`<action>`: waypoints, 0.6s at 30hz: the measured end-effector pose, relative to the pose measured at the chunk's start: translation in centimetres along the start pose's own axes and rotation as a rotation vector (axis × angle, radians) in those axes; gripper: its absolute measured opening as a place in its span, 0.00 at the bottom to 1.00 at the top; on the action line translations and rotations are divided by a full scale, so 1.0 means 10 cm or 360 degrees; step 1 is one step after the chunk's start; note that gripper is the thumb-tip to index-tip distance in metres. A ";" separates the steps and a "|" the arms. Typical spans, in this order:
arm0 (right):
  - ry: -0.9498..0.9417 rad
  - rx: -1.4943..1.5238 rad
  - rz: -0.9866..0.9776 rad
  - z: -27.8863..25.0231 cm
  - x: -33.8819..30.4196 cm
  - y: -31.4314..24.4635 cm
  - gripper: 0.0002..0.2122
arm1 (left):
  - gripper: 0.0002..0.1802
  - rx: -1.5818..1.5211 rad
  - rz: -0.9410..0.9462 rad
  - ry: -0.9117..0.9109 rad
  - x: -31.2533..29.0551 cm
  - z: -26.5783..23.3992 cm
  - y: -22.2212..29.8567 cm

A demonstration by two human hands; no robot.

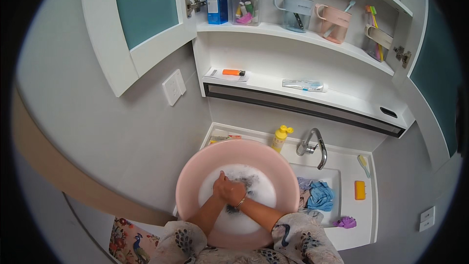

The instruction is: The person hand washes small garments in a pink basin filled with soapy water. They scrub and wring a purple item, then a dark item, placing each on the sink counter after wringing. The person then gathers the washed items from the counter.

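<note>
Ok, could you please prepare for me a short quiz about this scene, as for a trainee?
1. Fill in: the left hand and right hand meet inside a ____ basin.
2. True or false: the yellow bottle stands to the left of the tap.
3. Which wrist wears the bracelet? A) left B) right

Key: 1. pink; 2. true; 3. B

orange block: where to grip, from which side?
Probably from above, pinching the orange block mid-length by its left and right sides: it lies flat on the counter, longer front to back, with visible space on both sides.
</note>
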State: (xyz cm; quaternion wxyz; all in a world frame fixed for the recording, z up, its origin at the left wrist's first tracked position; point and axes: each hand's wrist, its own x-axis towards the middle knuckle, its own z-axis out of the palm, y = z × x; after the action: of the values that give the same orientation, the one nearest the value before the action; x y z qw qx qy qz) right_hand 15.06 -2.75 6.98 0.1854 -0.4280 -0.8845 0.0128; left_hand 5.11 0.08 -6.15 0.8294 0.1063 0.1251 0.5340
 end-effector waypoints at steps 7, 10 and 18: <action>0.0088 0.1207 0.1203 0.75 0.15 1.11 0.17 | 0.19 0.0310 -0.0179 0.0876 -0.03 0.61 0.24; 0.0473 0.1909 0.1315 1.14 0.01 1.35 0.11 | 0.20 0.0588 0.0132 0.1094 -0.02 0.52 0.18; -0.0232 0.1097 0.0860 1.19 -0.06 1.13 0.12 | 0.13 0.1425 0.0035 0.1506 -0.08 0.28 0.16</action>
State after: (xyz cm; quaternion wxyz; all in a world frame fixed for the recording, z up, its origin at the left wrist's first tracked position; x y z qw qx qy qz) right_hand 19.88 5.56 -6.31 0.2444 -0.5549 -0.6957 0.3852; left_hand 4.28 -0.09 -2.92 0.5548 0.1962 0.6861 0.4278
